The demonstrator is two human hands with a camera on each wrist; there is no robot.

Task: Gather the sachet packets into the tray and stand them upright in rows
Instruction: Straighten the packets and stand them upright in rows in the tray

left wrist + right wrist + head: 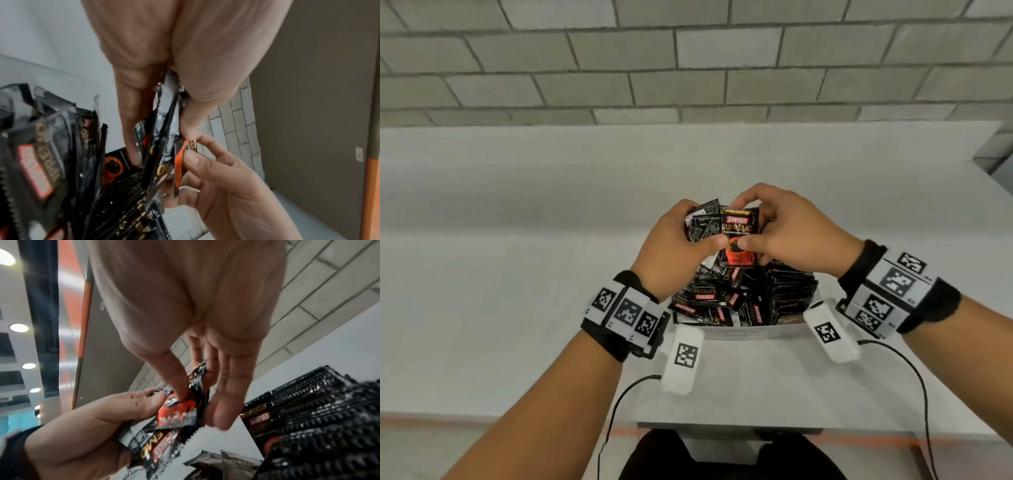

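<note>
Over the white tray [739, 331] my left hand [688, 233] grips a small stack of black sachets [702, 226]. My right hand [760, 226] pinches the front sachet [739, 236], a black one with a red cup, thumb on its face. In the left wrist view, the left hand [160, 123] clamps the stack [167, 113] edge-on while the right hand [205, 164] holds the front sachet [179, 162]. In the right wrist view, the right hand [197, 395] pinches that sachet [176, 413] against the stack [156, 449]. Loose sachets [709, 298] fill the tray's left; an upright row [792, 287] stands at its right.
The tray sits on a white table [517, 274] near its front edge [722, 425], with a brick wall [688, 68] behind. Thin black cables [619, 397] hang from both wristbands over the table edge. My legs [722, 455] show below.
</note>
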